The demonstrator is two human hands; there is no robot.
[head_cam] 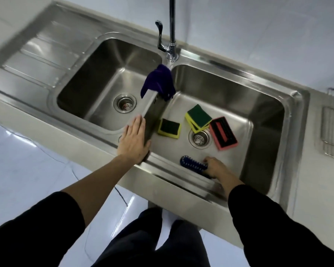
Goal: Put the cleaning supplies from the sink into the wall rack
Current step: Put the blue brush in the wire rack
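Cleaning supplies all seen in the right basin, none racked: blue brush (193, 164) gripped at near wall by right hand (217, 167), three sponges (198, 118) untouched, purple cloth (158, 81) draped on divider, left hand (133, 140) laid flat.

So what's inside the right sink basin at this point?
In the right basin: two yellow-green sponges, a pink sponge, a blue brush under the right hand, and the drain. The brush handle is hidden by the hand.
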